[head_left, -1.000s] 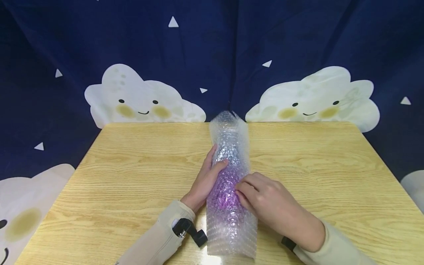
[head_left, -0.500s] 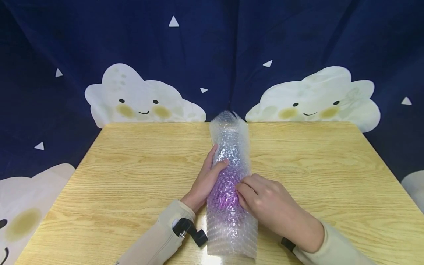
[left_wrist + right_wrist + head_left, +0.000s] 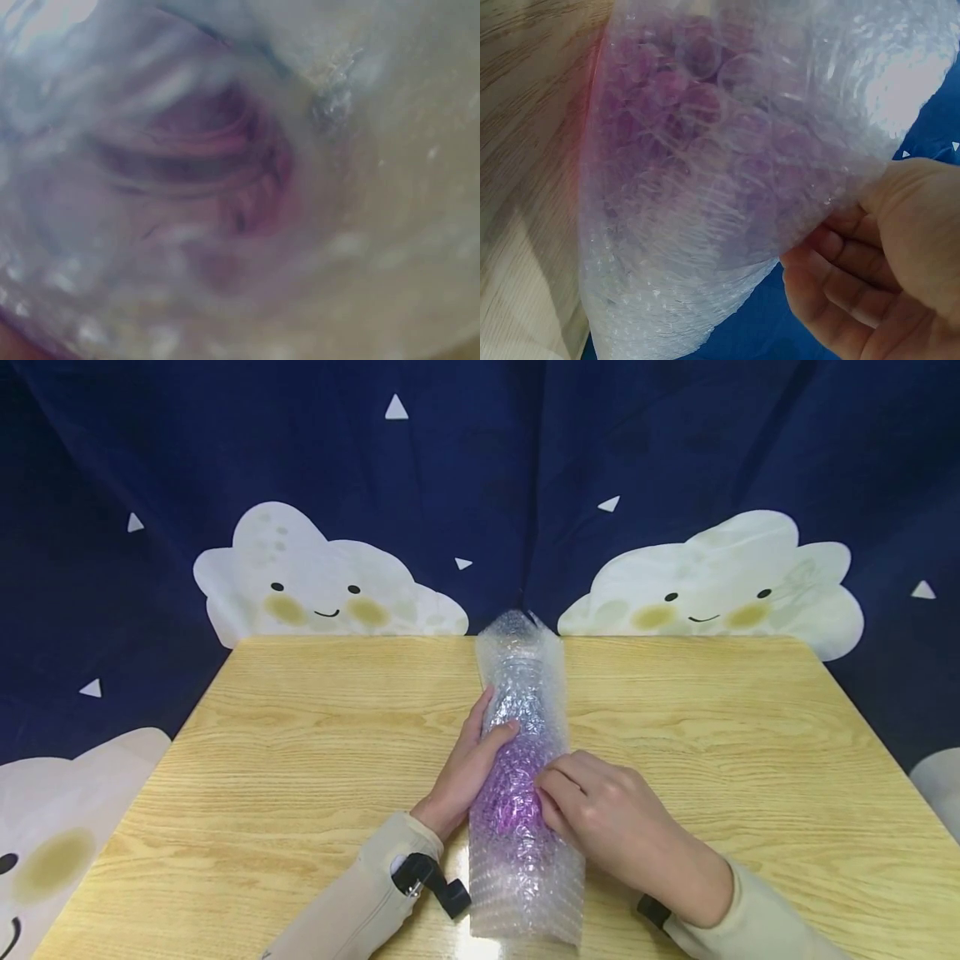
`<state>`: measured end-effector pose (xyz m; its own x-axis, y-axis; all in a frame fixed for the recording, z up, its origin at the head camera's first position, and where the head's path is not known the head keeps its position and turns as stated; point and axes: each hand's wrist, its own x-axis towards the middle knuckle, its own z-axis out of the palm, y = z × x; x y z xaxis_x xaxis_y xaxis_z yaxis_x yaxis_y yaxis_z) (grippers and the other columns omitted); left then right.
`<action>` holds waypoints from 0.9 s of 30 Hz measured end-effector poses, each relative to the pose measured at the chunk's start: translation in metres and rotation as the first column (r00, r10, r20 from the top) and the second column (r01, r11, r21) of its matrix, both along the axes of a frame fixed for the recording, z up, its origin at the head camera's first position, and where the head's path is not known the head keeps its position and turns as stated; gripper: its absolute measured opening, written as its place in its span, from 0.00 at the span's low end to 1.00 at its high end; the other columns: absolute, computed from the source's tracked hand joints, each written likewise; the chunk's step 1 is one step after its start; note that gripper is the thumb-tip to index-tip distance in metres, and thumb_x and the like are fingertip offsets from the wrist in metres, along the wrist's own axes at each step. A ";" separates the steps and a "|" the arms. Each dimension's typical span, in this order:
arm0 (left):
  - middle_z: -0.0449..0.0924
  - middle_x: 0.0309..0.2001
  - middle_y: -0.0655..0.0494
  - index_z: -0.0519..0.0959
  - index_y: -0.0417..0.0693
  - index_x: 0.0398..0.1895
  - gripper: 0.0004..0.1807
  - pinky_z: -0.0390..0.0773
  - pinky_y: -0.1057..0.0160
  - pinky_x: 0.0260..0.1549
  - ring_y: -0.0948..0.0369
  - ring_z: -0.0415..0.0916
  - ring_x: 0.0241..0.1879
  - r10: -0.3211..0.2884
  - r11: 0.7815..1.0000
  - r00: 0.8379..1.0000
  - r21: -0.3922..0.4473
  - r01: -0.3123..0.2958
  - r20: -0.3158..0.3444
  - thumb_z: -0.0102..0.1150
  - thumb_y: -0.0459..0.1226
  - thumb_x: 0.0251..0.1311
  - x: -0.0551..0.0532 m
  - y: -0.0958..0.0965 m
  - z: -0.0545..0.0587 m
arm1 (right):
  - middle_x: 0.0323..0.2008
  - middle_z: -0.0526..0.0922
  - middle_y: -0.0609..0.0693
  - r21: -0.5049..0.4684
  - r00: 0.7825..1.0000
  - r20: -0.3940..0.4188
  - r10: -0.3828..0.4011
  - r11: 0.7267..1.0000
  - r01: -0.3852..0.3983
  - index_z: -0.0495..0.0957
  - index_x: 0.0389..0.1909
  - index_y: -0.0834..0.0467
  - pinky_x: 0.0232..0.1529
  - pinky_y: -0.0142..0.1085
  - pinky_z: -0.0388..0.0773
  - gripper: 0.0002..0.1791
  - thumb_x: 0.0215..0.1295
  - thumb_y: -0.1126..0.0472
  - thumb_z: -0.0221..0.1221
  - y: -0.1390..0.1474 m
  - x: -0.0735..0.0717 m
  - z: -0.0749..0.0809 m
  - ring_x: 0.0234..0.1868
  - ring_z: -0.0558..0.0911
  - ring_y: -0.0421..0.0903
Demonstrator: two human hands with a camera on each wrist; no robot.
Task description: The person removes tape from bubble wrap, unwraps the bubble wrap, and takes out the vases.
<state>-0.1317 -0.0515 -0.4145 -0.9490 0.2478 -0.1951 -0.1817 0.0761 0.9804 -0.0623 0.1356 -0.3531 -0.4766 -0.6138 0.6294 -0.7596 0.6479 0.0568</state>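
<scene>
A long bundle of clear bubble wrap (image 3: 528, 889) stands out over the table's middle, with a purple thing (image 3: 513, 789) showing through; the wrap blurs its kind. My left hand (image 3: 467, 768) holds the bundle from the left, thumb across its front and other fingers partly hidden behind. On the right side my right hand (image 3: 622, 818) pinches the wrap's edge with curled fingers. In the right wrist view, that hand's fingers (image 3: 832, 277) are at the edge of the bubble wrap (image 3: 675, 262). Blurred wrap (image 3: 390, 187) with pink-purple behind it fills the left wrist view.
The wood-grain table (image 3: 315, 727) extends to both sides of the bundle. Behind it hangs a dark blue curtain (image 3: 495, 460) printed with smiling clouds. Black wrist cameras, such as the left one (image 3: 431, 881), stick out from the sleeves.
Both hands keep their hold on the wrapped bundle. Only a very slight shift of the whole head view shows.
</scene>
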 end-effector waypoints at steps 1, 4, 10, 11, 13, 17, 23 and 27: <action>0.38 0.86 0.61 0.44 0.81 0.82 0.44 0.42 0.35 0.82 0.52 0.40 0.85 0.000 1.000 1.000 -0.003 0.000 0.000 0.55 0.62 0.68 0.000 0.000 0.000 | 0.34 0.90 0.50 0.000 1.000 0.004 -0.002 1.000 0.002 0.88 0.35 0.59 0.34 0.33 0.88 0.07 0.61 0.60 0.65 0.000 0.000 0.000 0.35 0.87 0.43; 0.38 0.86 0.61 0.44 0.82 0.82 0.44 0.42 0.35 0.82 0.52 0.40 0.85 0.002 1.000 1.000 -0.007 -0.002 -0.004 0.55 0.62 0.68 0.000 0.000 0.000 | 0.34 0.90 0.50 0.000 1.000 0.013 -0.003 1.000 0.003 0.88 0.35 0.59 0.34 0.33 0.88 0.07 0.62 0.60 0.65 0.001 -0.001 -0.001 0.35 0.87 0.44; 0.38 0.86 0.62 0.44 0.81 0.82 0.44 0.40 0.35 0.82 0.53 0.39 0.85 0.009 1.000 1.000 -0.010 -0.009 -0.009 0.55 0.61 0.68 0.000 0.000 0.000 | 0.35 0.89 0.50 0.009 0.999 0.044 -0.006 1.000 0.006 0.86 0.35 0.59 0.36 0.33 0.88 0.08 0.66 0.60 0.62 0.001 -0.002 -0.001 0.36 0.86 0.43; 0.38 0.86 0.62 0.44 0.81 0.82 0.44 0.41 0.35 0.82 0.53 0.39 0.85 0.010 1.000 1.000 -0.010 -0.010 -0.009 0.55 0.61 0.68 0.000 0.000 0.000 | 0.35 0.89 0.50 0.012 0.999 0.048 -0.008 1.000 0.007 0.86 0.35 0.59 0.36 0.32 0.88 0.08 0.67 0.59 0.61 0.001 -0.002 -0.001 0.36 0.86 0.43; 0.39 0.86 0.62 0.44 0.81 0.82 0.44 0.41 0.36 0.82 0.53 0.39 0.85 0.012 1.000 1.000 -0.013 -0.012 -0.007 0.55 0.61 0.68 0.000 0.000 0.000 | 0.35 0.88 0.50 0.013 0.999 0.054 -0.008 1.000 0.007 0.85 0.35 0.59 0.36 0.33 0.88 0.09 0.70 0.59 0.59 0.000 -0.002 -0.001 0.36 0.85 0.43; 0.39 0.86 0.61 0.44 0.81 0.82 0.44 0.41 0.36 0.82 0.53 0.39 0.85 0.014 1.000 1.000 -0.019 -0.014 -0.006 0.55 0.62 0.68 0.000 0.000 0.000 | 0.34 0.86 0.49 0.009 0.998 0.061 -0.010 1.000 0.010 0.84 0.35 0.59 0.36 0.33 0.88 0.12 0.73 0.59 0.55 0.000 -0.003 -0.001 0.36 0.84 0.43; 0.38 0.86 0.62 0.44 0.80 0.82 0.44 0.41 0.36 0.82 0.53 0.39 0.85 0.006 1.000 1.000 -0.010 -0.007 -0.012 0.54 0.62 0.68 -0.001 0.000 0.000 | 0.34 0.86 0.48 -0.006 0.997 0.077 -0.012 1.000 0.013 0.83 0.34 0.58 0.36 0.32 0.87 0.11 0.73 0.59 0.54 0.000 -0.003 -0.002 0.36 0.83 0.42; 0.38 0.86 0.62 0.44 0.80 0.82 0.44 0.41 0.36 0.82 0.53 0.39 0.85 0.007 1.000 1.000 -0.009 -0.007 -0.017 0.54 0.62 0.68 -0.001 0.000 -0.001 | 0.34 0.85 0.48 -0.008 0.997 0.081 -0.015 1.000 0.016 0.82 0.34 0.58 0.36 0.32 0.87 0.11 0.74 0.59 0.54 0.000 -0.003 -0.003 0.35 0.83 0.42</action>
<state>-0.1327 -0.0514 -0.4152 -0.9539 0.2393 -0.1811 -0.1655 0.0839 0.9826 -0.0657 0.1359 -0.3556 -0.5358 -0.6004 0.5936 -0.7513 0.6599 -0.0107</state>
